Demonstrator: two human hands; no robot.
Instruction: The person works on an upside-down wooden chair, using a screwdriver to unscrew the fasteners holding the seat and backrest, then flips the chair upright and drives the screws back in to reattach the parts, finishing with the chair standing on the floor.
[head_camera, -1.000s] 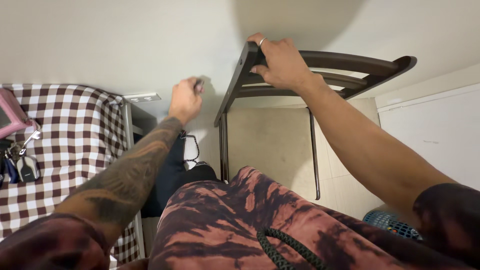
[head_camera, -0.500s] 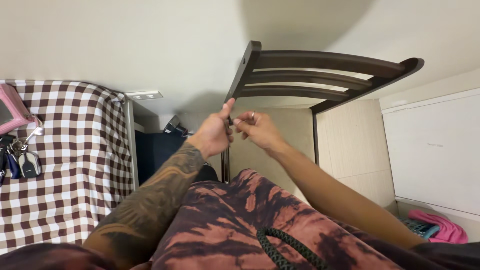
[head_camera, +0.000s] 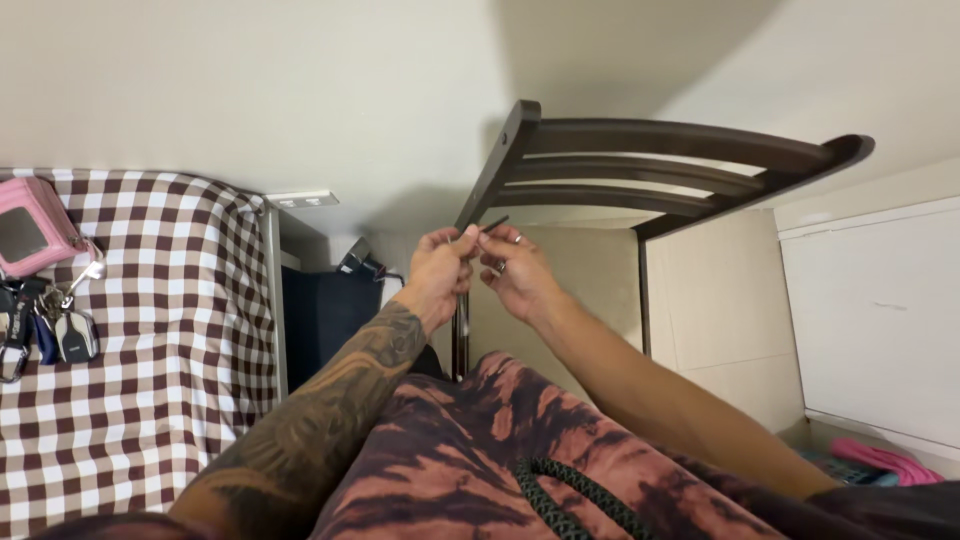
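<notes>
Biggest thing in view is the dark wooden chair (head_camera: 660, 160), seen from above with its slatted back toward the wall; its seat and most of the legs are hidden behind the arms and the red-black tie-dye shirt (head_camera: 470, 460). Off to the left is a tabletop with a brown-and-white checkered cloth (head_camera: 140, 380), cut off at the edge, carrying a pink wallet (head_camera: 35, 225) and a bunch of keys (head_camera: 50, 320), both only partly in frame. A bit of pink fabric (head_camera: 880, 462) pokes in at the bottom right, can't tell what it is.

Both hands meet just in front of the chair's left back post. The left hand (head_camera: 440, 270) and right hand (head_camera: 515, 275) have their fingers pinched closed on a thin dark stick-like thing (head_camera: 490, 224), which sticks up and to the right from between the fingertips. It's too small and skinny to say what it really is, and its lower end is hidden inside the grip.
</notes>
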